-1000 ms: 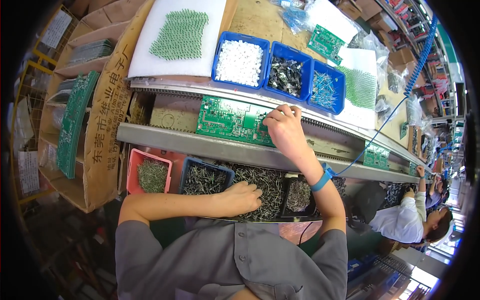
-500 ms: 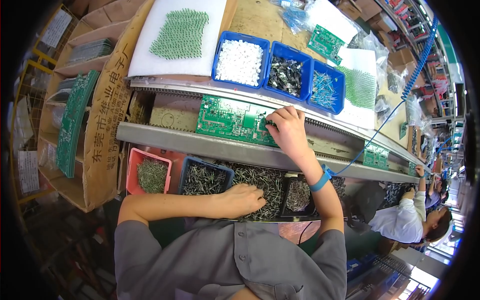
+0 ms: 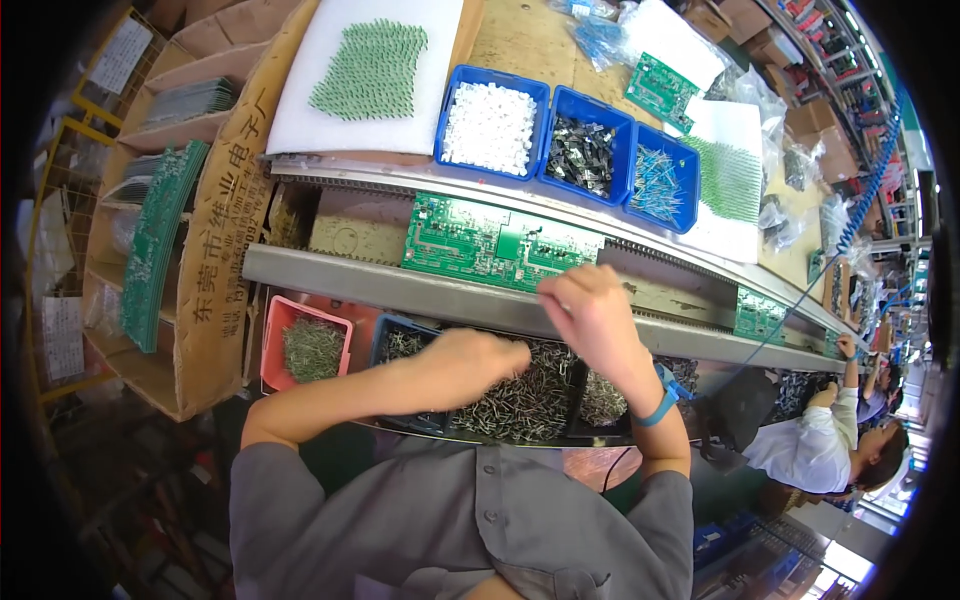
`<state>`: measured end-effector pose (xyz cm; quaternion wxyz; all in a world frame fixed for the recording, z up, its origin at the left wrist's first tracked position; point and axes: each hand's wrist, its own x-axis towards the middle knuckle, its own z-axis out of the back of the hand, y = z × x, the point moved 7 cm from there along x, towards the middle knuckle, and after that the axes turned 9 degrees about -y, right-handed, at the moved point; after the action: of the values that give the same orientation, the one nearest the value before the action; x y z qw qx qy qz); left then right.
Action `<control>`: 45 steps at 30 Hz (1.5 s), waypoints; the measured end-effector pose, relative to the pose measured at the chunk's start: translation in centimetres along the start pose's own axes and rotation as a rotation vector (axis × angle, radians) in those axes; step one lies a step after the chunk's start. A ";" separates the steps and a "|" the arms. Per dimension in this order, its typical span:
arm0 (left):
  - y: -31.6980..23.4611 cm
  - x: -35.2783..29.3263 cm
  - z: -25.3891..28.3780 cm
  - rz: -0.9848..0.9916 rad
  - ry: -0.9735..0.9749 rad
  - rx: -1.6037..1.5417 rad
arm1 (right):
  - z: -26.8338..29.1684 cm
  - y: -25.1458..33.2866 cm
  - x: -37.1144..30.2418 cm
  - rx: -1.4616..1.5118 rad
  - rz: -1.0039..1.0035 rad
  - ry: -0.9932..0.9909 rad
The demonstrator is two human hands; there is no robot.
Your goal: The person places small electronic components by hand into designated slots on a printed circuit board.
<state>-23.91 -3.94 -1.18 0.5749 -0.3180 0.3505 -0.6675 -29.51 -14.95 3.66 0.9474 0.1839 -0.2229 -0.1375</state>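
Observation:
A green circuit board (image 3: pixel 455 240) lies in the conveyor track ahead of me, with small parts on its right half. My right hand (image 3: pixel 592 305) hovers over the near rail by the board's lower right corner, fingertips closed together; whatever they pinch is too small to see. Over the bins in front of me is my left hand (image 3: pixel 465 365), slightly blurred, its fingers curled and pressed together at the tips, pointing toward the right hand. Beneath it spreads a heap of loose dark parts with metal leads (image 3: pixel 515 405). A blue strap (image 3: pixel 660 395) circles my right wrist.
Blue bins hold white parts (image 3: pixel 488 125), black parts (image 3: pixel 580 155) and blue leaded parts (image 3: pixel 657 185) beyond the track. A red bin (image 3: pixel 267 345) stands near left, beside a cardboard box (image 3: pixel 215 290) of boards. Another person (image 3: pixel 800 445) works at the right.
My right hand has drawn back from the board toward me. My left hand has risen out of the dark parts, and the two hands are closer together.

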 end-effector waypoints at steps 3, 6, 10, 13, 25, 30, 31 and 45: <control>2.1 0.2 5.4 0.091 -0.278 -0.096 | -1.2 3.2 -1.0 0.125 0.117 0.098; 5.4 0.6 8.5 0.288 -0.381 -0.182 | -4.2 6.9 -2.3 0.185 0.278 0.222; 6.9 1.5 10.0 0.264 -0.516 -0.212 | -7.9 11.2 -3.3 0.191 0.422 0.247; 7.5 2.1 10.2 0.198 -0.574 -0.036 | -10.5 12.2 -3.9 0.117 0.445 0.231; 7.4 2.9 9.2 -0.063 -0.624 0.431 | -11.5 11.8 -3.9 0.125 0.443 0.294; 7.4 3.1 9.2 -0.084 -0.615 0.443 | -11.5 11.4 -3.9 0.136 0.430 0.294; 7.4 3.1 9.2 -0.084 -0.614 0.443 | -11.4 11.3 -4.0 0.135 0.428 0.294; 7.9 4.2 9.3 -0.001 -0.474 0.493 | -10.9 11.3 -4.3 0.168 0.407 0.302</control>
<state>-12.50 -9.82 -2.53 0.6995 -0.3161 0.0351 -0.6400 -26.07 -0.21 -2.40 0.9594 0.2319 -0.1222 0.1036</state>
